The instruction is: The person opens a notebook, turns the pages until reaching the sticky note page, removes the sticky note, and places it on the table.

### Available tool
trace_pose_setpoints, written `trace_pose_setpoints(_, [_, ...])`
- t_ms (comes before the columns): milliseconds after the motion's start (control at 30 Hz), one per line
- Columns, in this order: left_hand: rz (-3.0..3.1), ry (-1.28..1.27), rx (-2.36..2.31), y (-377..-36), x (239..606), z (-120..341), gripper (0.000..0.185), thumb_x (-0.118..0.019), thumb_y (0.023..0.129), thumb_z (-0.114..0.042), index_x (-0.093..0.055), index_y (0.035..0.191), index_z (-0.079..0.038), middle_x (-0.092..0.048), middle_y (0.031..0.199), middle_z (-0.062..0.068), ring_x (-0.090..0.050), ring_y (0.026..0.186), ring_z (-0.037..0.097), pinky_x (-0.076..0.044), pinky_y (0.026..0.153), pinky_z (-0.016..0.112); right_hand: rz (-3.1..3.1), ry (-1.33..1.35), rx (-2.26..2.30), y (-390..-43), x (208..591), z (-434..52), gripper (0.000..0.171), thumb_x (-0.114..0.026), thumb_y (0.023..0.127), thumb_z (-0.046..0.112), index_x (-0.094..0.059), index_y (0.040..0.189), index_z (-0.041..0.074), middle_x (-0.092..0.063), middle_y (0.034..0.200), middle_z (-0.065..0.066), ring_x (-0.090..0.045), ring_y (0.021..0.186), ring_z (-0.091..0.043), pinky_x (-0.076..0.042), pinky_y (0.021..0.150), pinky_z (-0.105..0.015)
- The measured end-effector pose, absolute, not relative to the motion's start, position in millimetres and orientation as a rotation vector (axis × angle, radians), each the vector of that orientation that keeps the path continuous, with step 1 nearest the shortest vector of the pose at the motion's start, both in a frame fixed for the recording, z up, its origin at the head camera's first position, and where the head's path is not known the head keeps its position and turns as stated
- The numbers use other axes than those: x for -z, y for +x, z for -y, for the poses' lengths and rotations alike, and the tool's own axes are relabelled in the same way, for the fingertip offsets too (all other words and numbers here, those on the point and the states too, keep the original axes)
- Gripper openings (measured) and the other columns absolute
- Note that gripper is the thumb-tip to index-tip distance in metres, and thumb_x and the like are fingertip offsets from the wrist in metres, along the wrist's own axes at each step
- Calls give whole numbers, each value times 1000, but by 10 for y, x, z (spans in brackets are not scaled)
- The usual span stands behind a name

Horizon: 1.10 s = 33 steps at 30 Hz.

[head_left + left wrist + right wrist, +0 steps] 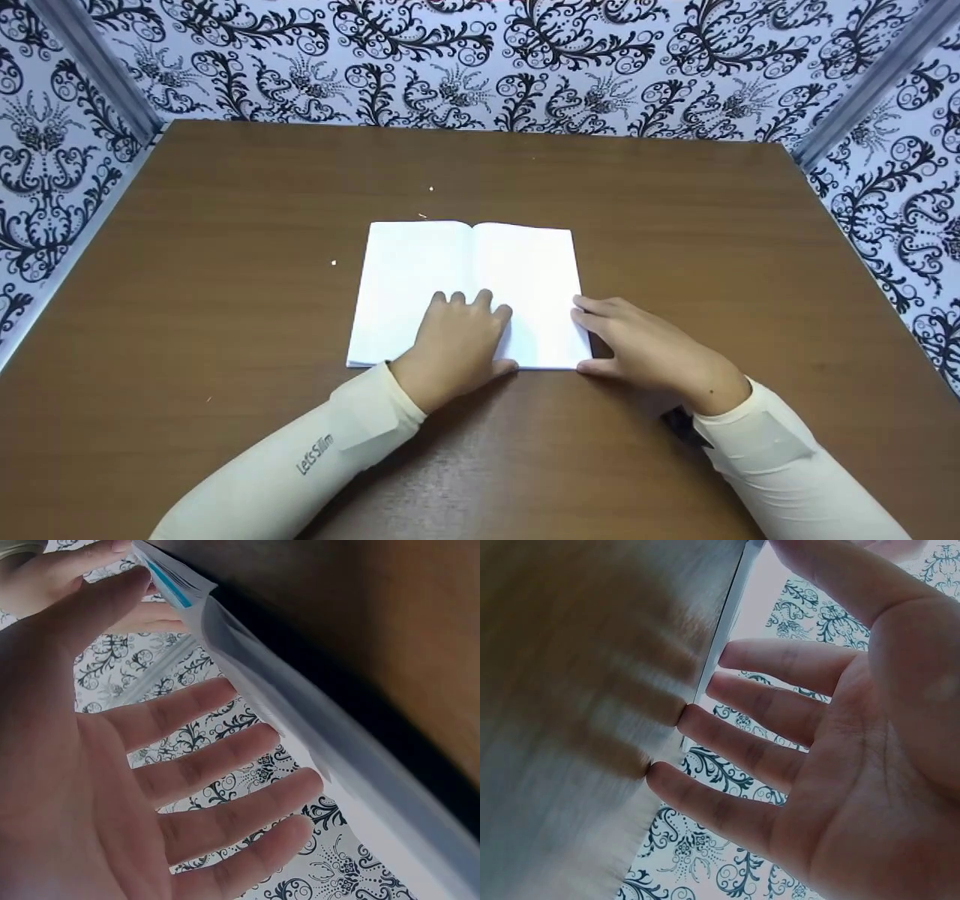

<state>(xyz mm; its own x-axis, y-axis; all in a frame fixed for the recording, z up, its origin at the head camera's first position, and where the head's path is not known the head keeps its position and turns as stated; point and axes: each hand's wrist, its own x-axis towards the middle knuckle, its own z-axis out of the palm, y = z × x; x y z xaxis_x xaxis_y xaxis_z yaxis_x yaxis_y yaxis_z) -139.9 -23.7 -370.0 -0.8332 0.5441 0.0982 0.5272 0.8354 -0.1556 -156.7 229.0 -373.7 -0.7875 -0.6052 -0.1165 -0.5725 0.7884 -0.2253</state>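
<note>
An open white book (469,289) with blank pages lies flat in the middle of the brown table (225,225). My left hand (457,341) rests on its lower middle near the spine, fingers straight and spread. My right hand (637,349) touches the book's right edge near the lower right corner, fingers straight, thumb at the bottom corner. In the left wrist view the straight fingers (217,765) lie along the book's pages (300,727). In the right wrist view the fingertips (682,716) meet the book's edge (720,637).
Walls papered in a black-and-white floral pattern (480,60) close the table in at the back and both sides. A few tiny white specks (334,262) lie on the wood left of the book. Cream sleeves (300,465) cover both forearms.
</note>
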Motion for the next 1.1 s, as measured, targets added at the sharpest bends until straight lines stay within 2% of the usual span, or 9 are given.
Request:
trace_pose_setpoints(233, [2837,-879,-179,-1396,3712,272,67,-73,77,-67,-70,114,-12,-70,106,10,-72,78,30,-58,70,44,-2797,-924,265,-1575,3738,-2288,70,-76,88,32,-51,141,-6,-45,153,-21,-46,137,-39,-41,109,-53])
trace_pose_setpoints(600, [2857,-899,-149,-1425,3755,323,64,-72,80,-64,-69,117,-12,-69,108,11,-71,78,31,-58,71,46,-2796,-909,266,-1565,3730,-2286,69,-75,89,32,-51,141,-5,-45,153,-21,-46,138,-39,-41,109,-53])
trace_pose_setpoints(1100, [2732,-1033,-91,-1440,3764,326,45,-80,80,-50,-72,104,-13,-72,93,6,-69,66,23,-58,61,39,-2787,-934,267,-1573,3738,-2303,68,-75,89,32,-51,140,-7,-45,152,-23,-46,138,-40,-40,110,-52])
